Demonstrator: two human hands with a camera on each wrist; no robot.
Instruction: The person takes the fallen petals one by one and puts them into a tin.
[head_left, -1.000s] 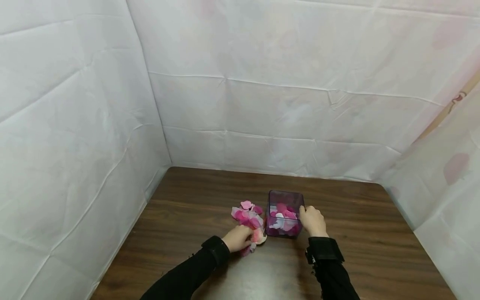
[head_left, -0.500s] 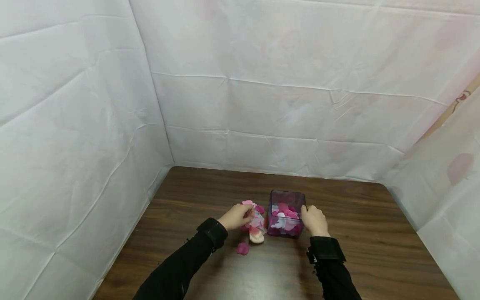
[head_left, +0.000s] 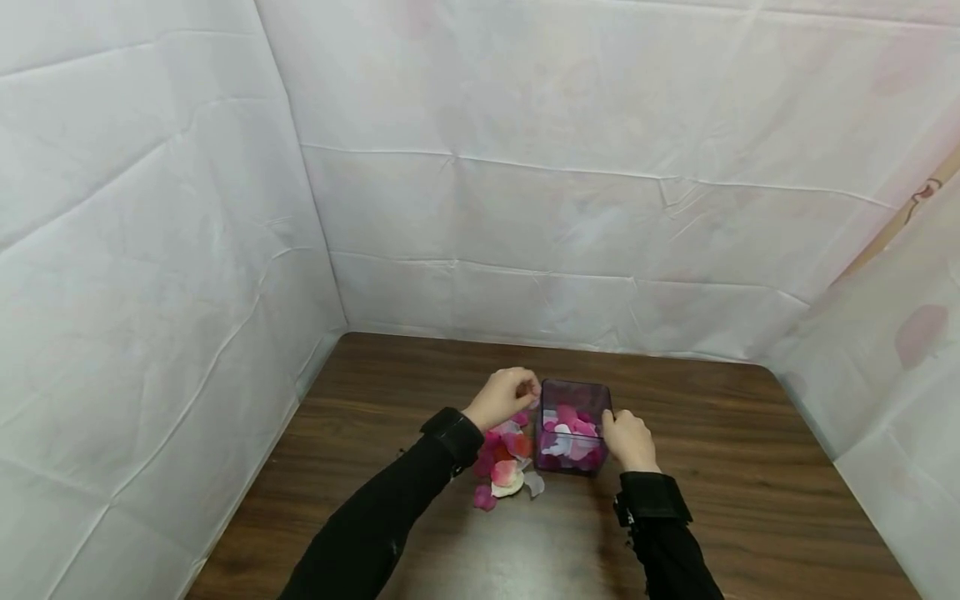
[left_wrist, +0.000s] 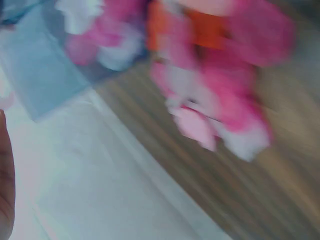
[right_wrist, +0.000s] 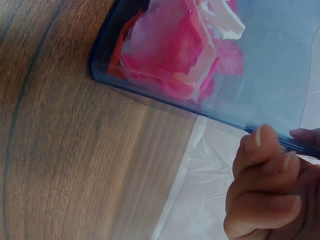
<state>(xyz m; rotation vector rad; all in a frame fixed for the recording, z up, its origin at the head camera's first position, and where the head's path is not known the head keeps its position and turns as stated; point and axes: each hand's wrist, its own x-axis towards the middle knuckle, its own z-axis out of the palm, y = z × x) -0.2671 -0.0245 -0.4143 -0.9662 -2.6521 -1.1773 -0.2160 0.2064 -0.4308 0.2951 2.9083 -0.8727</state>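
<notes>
1. Loose petals (head_left: 505,473) lie just left of the purple box (head_left: 576,392) on the worktop (head_left: 720,433).
2. My right hand (head_left: 630,442) pinches the box's right rim.
3. My left hand (head_left: 504,398), fingers curled, is near its far-left corner; whether it grips anything, I cannot tell.

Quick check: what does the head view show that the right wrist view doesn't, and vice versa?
Only the head view: the left hand, both black sleeves and the loose magenta petal nearest the person.

Only the right wrist view: fingernails on the right hand, close up.

Both: that hand gripping the translucent box, pink and white petals inside it, the wood-grain table and the white sheet.
</notes>
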